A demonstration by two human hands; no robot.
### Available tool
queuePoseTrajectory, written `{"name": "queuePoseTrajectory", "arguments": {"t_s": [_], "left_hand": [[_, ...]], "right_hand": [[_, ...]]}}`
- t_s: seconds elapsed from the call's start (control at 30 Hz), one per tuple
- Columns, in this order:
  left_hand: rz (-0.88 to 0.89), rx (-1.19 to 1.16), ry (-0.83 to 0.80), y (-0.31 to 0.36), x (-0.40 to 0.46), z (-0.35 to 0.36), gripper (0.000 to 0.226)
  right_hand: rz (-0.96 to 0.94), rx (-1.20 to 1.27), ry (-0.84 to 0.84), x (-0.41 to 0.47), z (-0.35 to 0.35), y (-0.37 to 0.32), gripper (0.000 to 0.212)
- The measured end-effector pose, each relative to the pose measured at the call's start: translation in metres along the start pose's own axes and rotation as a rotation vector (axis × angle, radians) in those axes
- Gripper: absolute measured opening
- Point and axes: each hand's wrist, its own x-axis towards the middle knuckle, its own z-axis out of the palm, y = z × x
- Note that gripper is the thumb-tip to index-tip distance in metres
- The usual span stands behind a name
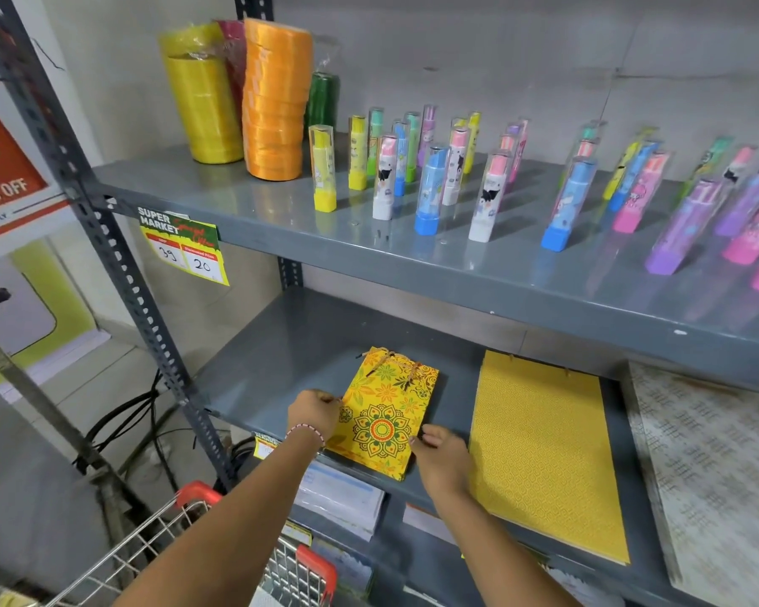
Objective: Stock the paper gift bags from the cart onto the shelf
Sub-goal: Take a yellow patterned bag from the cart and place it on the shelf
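A small yellow gift bag [386, 414] with an orange and green mandala print lies flat on the grey middle shelf [281, 365], string handles pointing to the back. My left hand [314, 411] pinches its left edge. My right hand [441, 457] rests on its right edge near the front corner. A stack of larger plain yellow patterned gift bags [548, 453] lies just right of it, and a stack of white-grey patterned bags [710, 470] further right. The wire cart [185, 532] with red corners stands below my arms; what it holds is hidden.
The upper shelf [413, 251] carries yellow and orange ribbon rolls [277, 98] and many upright coloured tubes [430, 190]. A price tag [185, 251] hangs on its left edge. The perforated steel upright [119, 256] stands left. Cables lie on the floor [141, 414]. Packets sit on the shelf below.
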Motion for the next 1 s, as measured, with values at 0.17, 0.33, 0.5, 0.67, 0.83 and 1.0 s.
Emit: {"name": "queuePoseTrajectory", "arguments": {"t_s": [0.17, 0.33, 0.5, 0.67, 0.83, 1.0], "left_hand": [[-0.110, -0.694, 0.071, -0.029, -0.045, -0.044, 0.013], [-0.541, -1.221, 0.177, -0.181, -0.141, -0.078, 0.024], [-1.174, -1.528, 0.457, -0.342, -0.216, -0.084, 0.050], [-1.470, -1.674, 0.696, -0.410, -0.239, -0.072, 0.046], [-1.406, -1.980, 0.771, -0.478, -0.213, -0.020, 0.044], [-1.445, -2.044, 0.771, -0.520, -0.190, 0.004, 0.042]], "right_hand": [[-0.360, 0.058, 0.078, -0.052, -0.006, -0.023, 0.025], [-0.675, 0.063, -0.202, -0.123, 0.048, -0.029, 0.024], [-0.622, -0.222, -0.786, -0.164, 0.158, 0.009, 0.029], [-0.558, -0.759, -1.279, -0.201, 0.271, 0.077, 0.023], [-0.582, -1.178, -1.399, -0.207, 0.370, 0.154, 0.036], [-0.879, -1.524, -1.336, -0.171, 0.436, 0.211, 0.035]]}}
